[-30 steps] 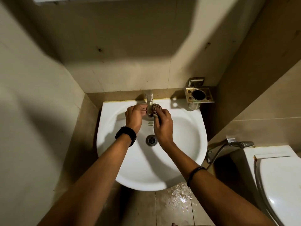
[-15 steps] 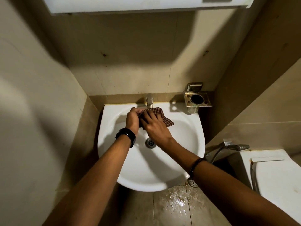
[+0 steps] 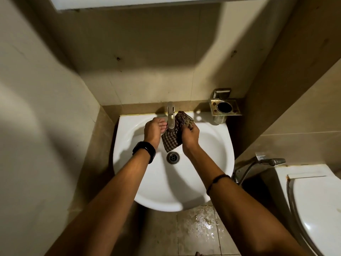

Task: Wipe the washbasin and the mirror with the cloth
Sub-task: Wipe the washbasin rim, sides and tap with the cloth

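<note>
A white washbasin hangs on the wall below me, its drain in the middle. Over the back of the bowl I hold a brown checked cloth under the metal tap. My right hand grips the cloth's right side, and bunched cloth sticks up above that hand. My left hand holds the cloth's left edge, fingers next to the tap. The lower edge of the mirror unit shows at the top of the view; its glass is out of sight.
A metal holder is fixed to the wall right of the tap. A spray hose hangs beside the basin, with a white toilet at the right. The floor tiles under the basin are wet. Walls close in on both sides.
The cloth has gone from bunched in my right hand to spread open between both hands under the tap. The view has tilted up, so the mirror unit's edge shows.
</note>
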